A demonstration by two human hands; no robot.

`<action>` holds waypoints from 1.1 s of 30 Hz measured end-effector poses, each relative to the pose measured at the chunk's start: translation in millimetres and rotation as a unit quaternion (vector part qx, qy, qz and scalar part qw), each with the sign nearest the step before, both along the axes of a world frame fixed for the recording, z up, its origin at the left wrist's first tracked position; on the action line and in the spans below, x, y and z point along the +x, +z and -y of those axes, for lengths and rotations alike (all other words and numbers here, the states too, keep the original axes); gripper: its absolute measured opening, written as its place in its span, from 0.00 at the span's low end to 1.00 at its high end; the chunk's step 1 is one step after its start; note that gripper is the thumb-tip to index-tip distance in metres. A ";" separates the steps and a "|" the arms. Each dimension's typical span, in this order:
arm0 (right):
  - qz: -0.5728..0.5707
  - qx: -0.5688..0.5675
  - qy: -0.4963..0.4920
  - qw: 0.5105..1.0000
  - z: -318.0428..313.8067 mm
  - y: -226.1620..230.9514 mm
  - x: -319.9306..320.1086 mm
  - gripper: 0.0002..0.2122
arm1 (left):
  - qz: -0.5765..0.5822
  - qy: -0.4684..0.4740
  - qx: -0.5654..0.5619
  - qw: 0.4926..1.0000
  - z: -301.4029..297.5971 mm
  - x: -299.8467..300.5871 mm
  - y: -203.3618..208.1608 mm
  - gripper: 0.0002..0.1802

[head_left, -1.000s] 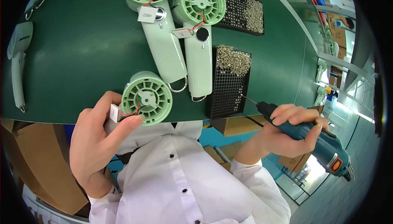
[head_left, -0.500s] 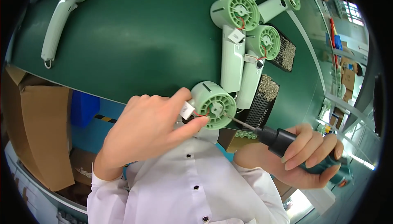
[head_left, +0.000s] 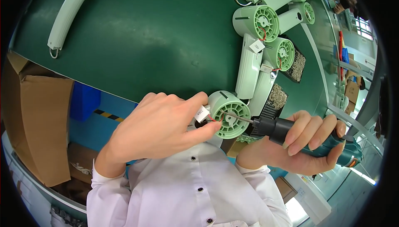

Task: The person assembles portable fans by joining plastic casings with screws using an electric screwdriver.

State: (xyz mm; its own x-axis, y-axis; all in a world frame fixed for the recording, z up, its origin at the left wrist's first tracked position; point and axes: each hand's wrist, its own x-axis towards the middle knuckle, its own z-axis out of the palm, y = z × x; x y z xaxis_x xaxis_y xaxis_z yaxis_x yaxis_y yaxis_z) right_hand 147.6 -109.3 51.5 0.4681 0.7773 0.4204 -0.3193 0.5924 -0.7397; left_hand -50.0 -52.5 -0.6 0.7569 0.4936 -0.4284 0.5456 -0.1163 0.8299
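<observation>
At the table's front edge, my left hand [head_left: 166,123] is closed round the handle side of a light green handheld fan body [head_left: 223,99]. Its round slotted end faces right and toward me, showing red wires and a white tag [head_left: 202,114] beside my thumb. My right hand [head_left: 309,142] grips a dark teal and black electric screwdriver [head_left: 272,130]. The thin bit [head_left: 239,117] points left and reaches over the slotted end near its hub; whether the tip touches a screw cannot be made out. Most of the fan's handle is hidden behind my left hand.
Several similar fan bodies [head_left: 248,58] lie in a row along the right of the green table [head_left: 145,48]. Two black trays of small screws [head_left: 278,96] sit beside them. Another fan [head_left: 68,17] lies far left. An open cardboard box [head_left: 45,123] stands below the left edge.
The screwdriver bit has moved left, from the rim of the slotted end to near its hub. The view has shifted, so the table things appear lower and further right, the far-left fan higher.
</observation>
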 end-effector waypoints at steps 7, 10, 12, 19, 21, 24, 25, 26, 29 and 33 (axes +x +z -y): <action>0.047 -0.012 -0.014 0.999 -1.2 -4.6 -5.8 0.14 | -0.003 0.001 0.014 1.000 0.3 2.8 0.0 0.21; 0.095 0.011 -0.024 0.995 -0.2 -2.2 -15.3 0.14 | -0.019 -0.007 0.034 0.999 1.0 6.6 1.9 0.22; 0.157 0.012 -0.005 0.988 -3.4 -0.2 -24.9 0.14 | -0.014 0.007 0.043 0.999 4.8 7.0 3.3 0.22; 0.342 -0.013 0.051 0.938 -7.4 -6.0 -41.4 0.15 | 0.016 0.027 0.057 0.998 12.4 3.7 -3.0 0.25; 0.343 -0.023 0.044 0.938 -6.8 -3.1 -36.1 0.14 | 0.026 0.025 0.060 0.998 12.2 7.3 -2.6 0.25; 0.339 -0.009 0.045 0.940 -8.6 -6.0 -37.7 0.14 | 0.039 0.036 0.072 0.996 15.8 5.9 -5.3 0.26; 0.336 0.001 0.044 0.941 -9.5 -7.6 -38.8 0.13 | 0.046 0.044 0.083 0.995 17.3 4.7 -6.6 0.26; 0.337 0.000 0.046 0.940 -9.9 -8.1 -39.1 0.13 | 0.047 0.046 0.081 0.995 17.6 4.6 -7.8 0.26; 0.340 -0.002 0.041 0.939 -10.9 -8.1 -38.4 0.13 | 0.061 0.055 0.086 0.993 17.8 4.1 -9.9 0.26; 0.340 -0.009 0.052 0.939 -13.7 -8.2 -35.6 0.13 | 0.072 0.053 0.084 0.992 16.6 4.2 -10.3 0.26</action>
